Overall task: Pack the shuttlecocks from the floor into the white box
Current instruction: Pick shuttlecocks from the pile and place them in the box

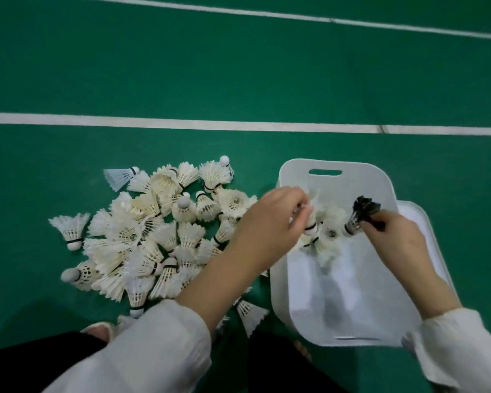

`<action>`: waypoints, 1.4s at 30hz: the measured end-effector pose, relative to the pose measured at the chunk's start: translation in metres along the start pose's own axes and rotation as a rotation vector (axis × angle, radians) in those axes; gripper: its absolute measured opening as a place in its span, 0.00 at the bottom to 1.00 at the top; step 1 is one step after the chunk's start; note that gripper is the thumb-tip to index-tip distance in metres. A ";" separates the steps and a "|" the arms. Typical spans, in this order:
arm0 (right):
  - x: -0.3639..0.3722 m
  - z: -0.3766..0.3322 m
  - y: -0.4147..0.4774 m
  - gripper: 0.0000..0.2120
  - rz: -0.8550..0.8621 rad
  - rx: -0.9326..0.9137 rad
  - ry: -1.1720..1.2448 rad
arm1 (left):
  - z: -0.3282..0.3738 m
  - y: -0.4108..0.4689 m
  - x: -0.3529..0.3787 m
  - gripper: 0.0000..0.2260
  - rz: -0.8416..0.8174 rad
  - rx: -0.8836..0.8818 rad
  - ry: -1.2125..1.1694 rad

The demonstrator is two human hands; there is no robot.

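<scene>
Over the open white plastic box [294, 177], the left hand [272, 219] holds a white feather shuttlecock [313, 214], its grip apparently pinching the skirt, though blur hides the fingers. The right hand [394, 239] has its grip pinched on a black feather shuttlecock [362, 214], cork down, placed to drop among the few white shuttlecocks [329, 245] inside. The heap of white shuttlecocks [153, 231] lies on the green court floor [238, 80], just beside the box's left wall.

This is looking like a badminton court, probably indoors. Green sports flooring [238, 75] is stretching across the whole view. A white court line [182, 123] is running straight across it, and a second line [295, 16] is crossing farther off. A heap of feather shuttlecocks [142, 236] is lying near the closer line.
</scene>
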State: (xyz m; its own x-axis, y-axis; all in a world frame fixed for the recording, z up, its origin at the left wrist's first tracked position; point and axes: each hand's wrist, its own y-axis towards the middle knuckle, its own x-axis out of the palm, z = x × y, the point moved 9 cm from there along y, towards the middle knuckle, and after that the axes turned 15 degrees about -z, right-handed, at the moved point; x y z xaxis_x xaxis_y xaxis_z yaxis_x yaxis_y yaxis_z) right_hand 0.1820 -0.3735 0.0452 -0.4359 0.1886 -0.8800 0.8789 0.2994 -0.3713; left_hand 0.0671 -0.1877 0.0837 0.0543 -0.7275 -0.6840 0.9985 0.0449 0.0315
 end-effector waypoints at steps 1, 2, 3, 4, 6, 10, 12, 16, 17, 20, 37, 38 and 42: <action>0.008 0.015 0.002 0.07 -0.051 0.040 -0.041 | 0.004 0.003 0.015 0.07 -0.043 0.026 -0.004; 0.018 0.029 0.004 0.07 -0.102 0.076 -0.075 | 0.007 0.005 0.030 0.07 -0.089 0.047 -0.009; 0.028 0.040 0.007 0.07 -0.153 0.105 -0.101 | 0.007 0.007 0.044 0.07 -0.140 0.057 -0.011; 0.038 0.048 0.010 0.06 -0.194 0.124 -0.122 | 0.007 0.007 0.058 0.07 -0.193 0.055 -0.005; 0.059 0.061 0.020 0.05 -0.257 0.139 -0.152 | 0.005 0.007 0.081 0.08 -0.294 0.025 0.042; 0.100 0.075 0.041 0.03 -0.355 0.143 -0.136 | -0.002 -0.003 0.113 0.09 -0.441 -0.022 0.144; 0.112 0.079 0.053 0.04 -0.343 0.134 -0.105 | -0.004 -0.007 0.122 0.09 -0.468 -0.021 0.188; 0.115 0.082 0.065 0.05 -0.303 0.096 -0.187 | -0.003 -0.006 0.121 0.09 -0.439 -0.029 0.196; 0.114 0.081 0.064 0.07 -0.307 0.090 -0.216 | -0.003 -0.006 0.122 0.09 -0.438 -0.032 0.203; 0.086 0.067 0.043 0.10 -0.205 0.098 -0.336 | -0.002 -0.006 0.125 0.09 -0.437 -0.021 0.220; 0.083 0.014 0.006 0.12 -0.356 -0.083 0.035 | -0.048 -0.022 0.019 0.11 -0.010 -0.180 -0.137; 0.092 0.017 0.011 0.12 -0.374 -0.061 0.008 | -0.068 -0.028 0.009 0.10 0.005 -0.259 -0.110; 0.126 0.012 0.028 0.12 -0.436 -0.018 -0.128 | -0.144 -0.054 0.019 0.07 -0.178 -0.518 0.065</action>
State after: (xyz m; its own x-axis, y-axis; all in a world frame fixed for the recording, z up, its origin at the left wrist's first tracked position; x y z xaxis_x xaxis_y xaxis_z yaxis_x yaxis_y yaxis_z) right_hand 0.1538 -0.3529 -0.0795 -0.7362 -0.0753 -0.6726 0.6147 0.3416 -0.7110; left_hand 0.0131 -0.1057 -0.0357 -0.1323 -0.7113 -0.6903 0.8566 0.2683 -0.4407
